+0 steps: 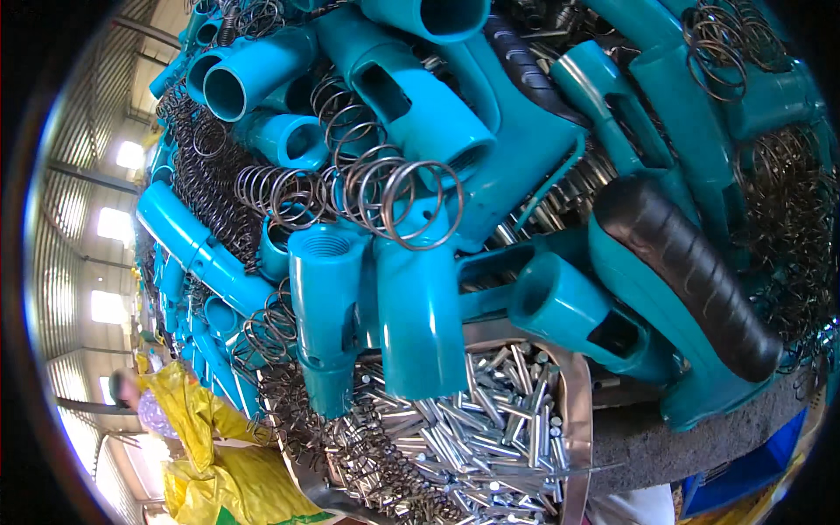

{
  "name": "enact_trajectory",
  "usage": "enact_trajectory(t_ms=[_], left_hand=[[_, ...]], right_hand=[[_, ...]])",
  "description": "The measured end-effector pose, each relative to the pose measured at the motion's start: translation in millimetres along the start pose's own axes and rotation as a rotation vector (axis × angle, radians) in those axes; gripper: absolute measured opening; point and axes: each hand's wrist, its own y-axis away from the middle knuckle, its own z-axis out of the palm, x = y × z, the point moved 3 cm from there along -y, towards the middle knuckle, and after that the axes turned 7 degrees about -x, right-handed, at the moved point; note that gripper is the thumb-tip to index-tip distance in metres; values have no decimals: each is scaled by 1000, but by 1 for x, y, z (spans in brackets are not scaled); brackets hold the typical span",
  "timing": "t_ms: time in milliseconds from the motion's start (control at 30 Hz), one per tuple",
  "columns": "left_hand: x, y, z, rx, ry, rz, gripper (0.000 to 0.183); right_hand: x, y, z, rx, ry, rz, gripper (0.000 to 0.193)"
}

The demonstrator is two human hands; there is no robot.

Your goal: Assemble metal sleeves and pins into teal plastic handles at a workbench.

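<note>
Neither of your hands shows, so can't tell your grip or which one's nearer. That curved teal handle with black ribbed padding [691, 280] slants down-right toward the rough grey counter's edge [674, 442].

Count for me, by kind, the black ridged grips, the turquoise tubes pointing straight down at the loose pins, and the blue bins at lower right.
Black ridged grips: 2
Turquoise tubes pointing down at the loose pins: 2
Blue bin: 1
Total: 5
</note>
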Motion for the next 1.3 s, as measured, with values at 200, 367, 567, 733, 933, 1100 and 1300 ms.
enact_trajectory(t_ms=[200,367,567,733,933,1100,1300], left_hand=[[-52,39,43,-10,113,49,28],[-84,139,116,35,276,98,28],[-20,191,152,19,792,-1,22],[-20,230,161,-158,827,-38,36],[-26,256,162,-259,810,-9,38],[-26,280,151,-234,772,4,42],[-27,296,140,-283,751,-17,38]], right_hand=[[-50,96,26,-286,-9,-19,37],[-146,216,62,-602,-2,-44,37],[-298,300,-2,-493,-511,122,39],[-427,381,-80,-117,-1000,106,55],[-463,413,-58,-94,-801,27,55],[-501,419,-62,-74,-1056,57,52],[-494,413,-70,93,-881,163,19]])
